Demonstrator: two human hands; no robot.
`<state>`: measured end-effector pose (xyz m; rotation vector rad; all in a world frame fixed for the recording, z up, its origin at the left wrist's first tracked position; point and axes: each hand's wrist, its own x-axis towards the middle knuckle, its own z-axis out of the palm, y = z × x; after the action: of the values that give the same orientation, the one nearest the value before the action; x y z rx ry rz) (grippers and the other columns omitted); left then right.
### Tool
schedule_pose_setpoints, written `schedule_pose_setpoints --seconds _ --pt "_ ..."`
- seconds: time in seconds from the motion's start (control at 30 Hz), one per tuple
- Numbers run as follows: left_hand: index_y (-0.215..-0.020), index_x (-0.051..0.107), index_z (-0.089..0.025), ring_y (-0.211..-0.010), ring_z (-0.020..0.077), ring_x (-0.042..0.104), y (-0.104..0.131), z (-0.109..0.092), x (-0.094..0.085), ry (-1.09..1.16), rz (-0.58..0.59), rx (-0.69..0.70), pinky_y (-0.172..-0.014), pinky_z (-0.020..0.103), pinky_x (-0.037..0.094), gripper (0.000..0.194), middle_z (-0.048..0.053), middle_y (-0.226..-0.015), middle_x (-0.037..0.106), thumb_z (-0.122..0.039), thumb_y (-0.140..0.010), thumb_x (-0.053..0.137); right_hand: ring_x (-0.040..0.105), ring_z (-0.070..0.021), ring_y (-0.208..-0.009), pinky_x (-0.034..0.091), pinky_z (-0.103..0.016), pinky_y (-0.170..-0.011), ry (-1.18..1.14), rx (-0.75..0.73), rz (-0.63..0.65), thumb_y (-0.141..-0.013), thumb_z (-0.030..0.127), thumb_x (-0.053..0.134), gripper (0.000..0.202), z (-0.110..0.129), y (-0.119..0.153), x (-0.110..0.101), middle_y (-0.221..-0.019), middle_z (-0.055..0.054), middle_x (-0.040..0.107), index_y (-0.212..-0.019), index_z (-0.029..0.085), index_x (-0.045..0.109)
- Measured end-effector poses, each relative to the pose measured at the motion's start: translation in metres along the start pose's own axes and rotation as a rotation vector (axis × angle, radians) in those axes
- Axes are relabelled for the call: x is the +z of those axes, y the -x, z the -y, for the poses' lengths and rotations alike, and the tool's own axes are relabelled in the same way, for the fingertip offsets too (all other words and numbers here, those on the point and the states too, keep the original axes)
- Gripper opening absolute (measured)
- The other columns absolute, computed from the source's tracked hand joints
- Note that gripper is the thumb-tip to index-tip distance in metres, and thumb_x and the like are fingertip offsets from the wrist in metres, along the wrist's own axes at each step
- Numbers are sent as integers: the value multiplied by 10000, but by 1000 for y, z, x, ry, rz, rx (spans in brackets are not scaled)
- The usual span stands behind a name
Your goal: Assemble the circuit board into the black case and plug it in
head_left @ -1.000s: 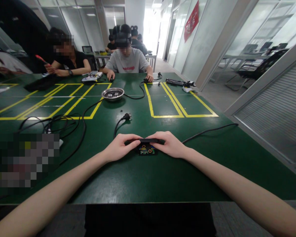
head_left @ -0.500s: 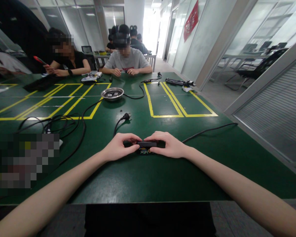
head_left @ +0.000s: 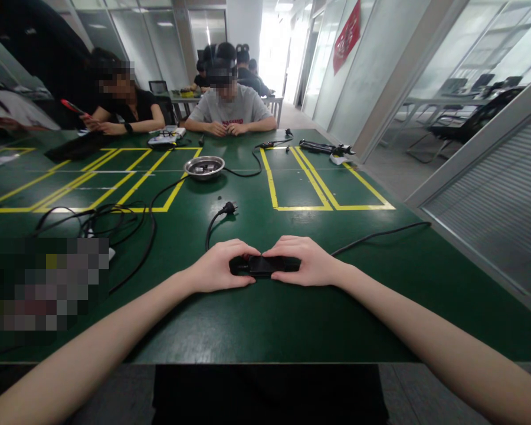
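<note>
A black power adapter (head_left: pixel 266 267) rests on the green table in front of me, its dark cover facing up. My left hand (head_left: pixel 219 267) grips its left end, fingertips on the far edge and thumb at the near edge. From the other side, my right hand (head_left: pixel 312 261) holds the right end the same way, its fingertips meeting those of the left. No circuit board shows now. A black power plug (head_left: pixel 228 208) on a short cord stands just beyond my left hand, and another black cable (head_left: pixel 380 233) runs off to the right.
A metal bowl (head_left: pixel 204 167) with small metal parts stands further back. Coiled black cables (head_left: pixel 110 221) lie left, near a blurred-out object. Yellow tape (head_left: pixel 303 208) marks the green table (head_left: pixel 269 330). A folded tripod (head_left: pixel 327 147) lies at the far right. Several people sit beyond.
The adapter's cover has come down flat over the circuit board that showed before. My left thumb has shifted to the near edge, and both hands have drawn closer together.
</note>
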<state>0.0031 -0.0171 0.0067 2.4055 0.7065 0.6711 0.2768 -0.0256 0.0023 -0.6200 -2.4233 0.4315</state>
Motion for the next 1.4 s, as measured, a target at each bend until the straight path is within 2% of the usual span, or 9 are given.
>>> schedule_pose_setpoints --seconds 0.2,0.43,0.6,0.7,0.83,1.03,1.4 --pt "-1177 699 -191 -875 196 679 -1 -1 1 -52 -14 -12 -815 318 550 372 45 -955 719 -280 -823 768 700 -233 -956 559 -353 -840 83 81 135 -833 302 794 425 6 -2 -6 -1072 -101 752 -1218 162 677" --pt "-1105 657 -180 -814 191 632 -3 -6 5 -123 -61 -3 -760 309 520 317 19 -868 665 -275 -809 719 674 -265 -986 547 -372 -841 187 167 167 -712 155 742 556 11 -6 4 -1067 -117 714 -1254 133 623" --pt "-1053 648 -184 -823 188 626 -3 -9 0 -128 -118 5 -766 310 523 262 24 -882 659 -293 -821 699 703 -247 -985 531 -351 -835 267 226 191 -855 176 657 405 8 -6 4 -1093 -121 734 -1258 165 619" --pt "-1101 643 -182 -838 188 640 -3 -10 -1 -129 -113 6 -778 311 531 298 32 -928 683 -277 -825 703 729 -255 -984 525 -351 -832 321 253 252 -905 204 617 412 5 -5 4 -1118 -134 752 -1315 156 608" --pt "-1175 637 -199 -869 196 676 -3 -7 4 -200 -56 7 -782 307 544 377 45 -1012 719 -292 -827 751 742 -267 -1018 528 -345 -823 366 276 329 -911 197 596 460 6 -6 5 -1186 -149 758 -1369 150 597" --pt "-1130 651 -194 -850 198 708 -6 -3 11 -362 -65 41 -768 295 534 274 50 -991 751 -204 -859 690 753 -286 -1031 533 -348 -826 366 315 379 -903 216 610 481 8 -6 3 -1219 -155 763 -1379 152 609" --pt "-1052 652 -198 -795 209 722 -5 -6 12 -442 11 43 -751 306 512 188 37 -892 753 -247 -870 651 757 -246 -954 489 -301 -766 245 298 312 -935 274 630 282 10 -8 3 -1104 -86 796 -1199 203 699"
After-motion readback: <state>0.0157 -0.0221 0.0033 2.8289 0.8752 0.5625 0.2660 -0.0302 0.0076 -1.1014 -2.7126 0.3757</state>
